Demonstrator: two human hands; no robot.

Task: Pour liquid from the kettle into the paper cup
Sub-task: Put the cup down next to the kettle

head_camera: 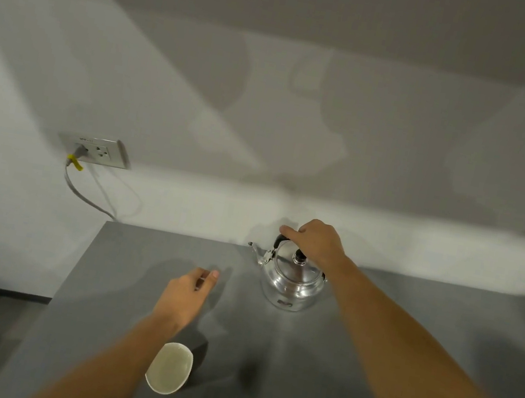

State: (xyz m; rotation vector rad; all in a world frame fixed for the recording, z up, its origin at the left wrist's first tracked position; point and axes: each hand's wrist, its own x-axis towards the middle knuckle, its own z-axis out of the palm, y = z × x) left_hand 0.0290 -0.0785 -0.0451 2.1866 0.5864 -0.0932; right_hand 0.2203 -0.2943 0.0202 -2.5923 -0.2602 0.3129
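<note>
Two hands are out over the grey tabletop (364,372). The right hand (314,242), right of centre in the frame, is curled over the black handle of the steel kettle (292,282), which stands upright near the tabletop's far edge, spout pointing left. Its fingers wrap the handle, though how firm the grip is cannot be told. The left hand (188,294) hovers left of centre, fingers loosely bent and holding nothing. The paper cup (169,368) sits low in the frame, just beside the left forearm and well apart from the kettle; it appears to hold a little pale liquid already.

This looks like the grasping step. The next move likely calls for lifting the kettle, carrying it toward the lower part of the frame, and tipping the spout over the cup's mouth.

Open tabletop lies between kettle and cup. The left edge runs near the cup, so the left forearm could knock it.
</note>
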